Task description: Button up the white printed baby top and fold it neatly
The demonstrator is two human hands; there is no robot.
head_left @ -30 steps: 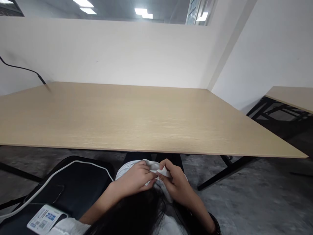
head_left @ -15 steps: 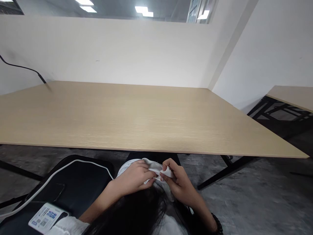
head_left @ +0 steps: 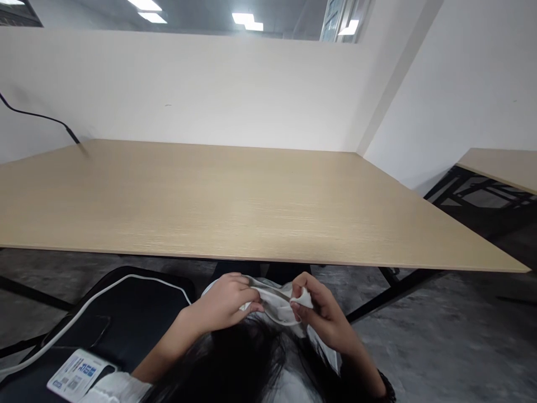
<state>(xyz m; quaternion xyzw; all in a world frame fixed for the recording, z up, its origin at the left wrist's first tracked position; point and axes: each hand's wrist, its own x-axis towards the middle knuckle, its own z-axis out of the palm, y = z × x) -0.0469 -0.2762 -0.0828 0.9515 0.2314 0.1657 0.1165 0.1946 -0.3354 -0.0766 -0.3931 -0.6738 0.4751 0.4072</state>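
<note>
In my lap, below the table's front edge, lies the white fabric of a shirt (head_left: 279,308), its edges drawn apart between my hands. My left hand (head_left: 226,301) is closed on the left part, with thumb and fingers pinching the cloth. On the other side, my right hand (head_left: 325,314) pinches a folded white edge between thumb and fingers. A paler grey-white layer shows in the gap. Dark hair hangs over the lower part of the shirt and hides some of it.
A wooden table (head_left: 251,201) stretches ahead to a white wall. At my left is a black chair (head_left: 138,308) with a white cable (head_left: 90,305) across it and a white printed card (head_left: 79,374) on it. A second table (head_left: 503,168) stands at right.
My right hand has moved to the right with its pinched edge, and my left hand slightly left. The gap between the two shirt edges has widened.
</note>
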